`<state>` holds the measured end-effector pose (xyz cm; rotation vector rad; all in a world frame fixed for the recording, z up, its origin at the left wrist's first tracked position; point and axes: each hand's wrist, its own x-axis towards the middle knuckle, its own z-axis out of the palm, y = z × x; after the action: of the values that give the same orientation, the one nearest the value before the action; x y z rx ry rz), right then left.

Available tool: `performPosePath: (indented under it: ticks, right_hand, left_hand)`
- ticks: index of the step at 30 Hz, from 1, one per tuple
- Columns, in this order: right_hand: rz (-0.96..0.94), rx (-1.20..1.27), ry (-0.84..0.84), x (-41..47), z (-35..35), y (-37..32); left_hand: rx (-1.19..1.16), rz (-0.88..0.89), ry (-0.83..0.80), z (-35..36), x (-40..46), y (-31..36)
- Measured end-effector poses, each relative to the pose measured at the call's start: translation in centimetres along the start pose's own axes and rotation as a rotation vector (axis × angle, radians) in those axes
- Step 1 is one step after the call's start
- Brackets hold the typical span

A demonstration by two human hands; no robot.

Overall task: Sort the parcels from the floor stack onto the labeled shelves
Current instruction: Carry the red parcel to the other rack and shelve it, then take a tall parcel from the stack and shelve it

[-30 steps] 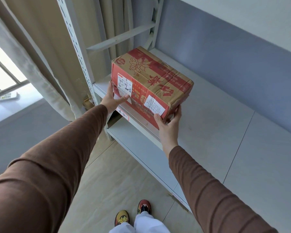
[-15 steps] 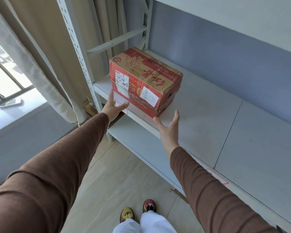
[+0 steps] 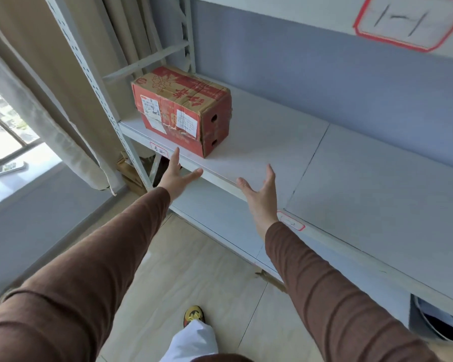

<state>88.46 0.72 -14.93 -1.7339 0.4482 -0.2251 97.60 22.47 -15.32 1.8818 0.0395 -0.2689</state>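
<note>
Both hands have let go and drawn back from the red parcel (image 3: 181, 111), now resting on the shelf (image 3: 272, 142) by its left upright, left hand (image 3: 177, 176) and right hand (image 3: 260, 194) spread and empty; worn, stiff cardboard, probably moderately heavy, best gripped at both ends.

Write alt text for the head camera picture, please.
A red and tan cardboard parcel sits at the left end of a white shelf. The person's left hand and right hand reach toward it, open and empty.
</note>
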Motion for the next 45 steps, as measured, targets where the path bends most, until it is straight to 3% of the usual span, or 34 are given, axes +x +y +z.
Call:
performPosePath:
  ticks: [5,11,20,33,45]
  right_hand:
    - [-0.047,-0.155,-0.008,-5.7,-9.9,2.5]
    - [-0.087,-0.523,-0.059,-13.2,-20.4,5.6]
    - [-0.099,-0.97,-0.042,-23.6,-29.0,9.6]
    - [-0.006,-1.069,-0.033,-37.0,-38.9,14.6]
    - [0.038,-1.062,-0.038,-42.8,-58.4,20.3]
  left_hand:
    - [0.219,0.072,-0.001,8.3,-8.8,1.0]
    - [0.599,0.187,-0.085,17.3,-19.2,1.4]
    - [1.029,0.389,-0.221,25.1,-31.4,1.0]
    - [1.109,0.462,-0.352,34.1,-45.9,-1.5]
    - [1.073,0.458,-0.39,52.1,-56.1,0.1]
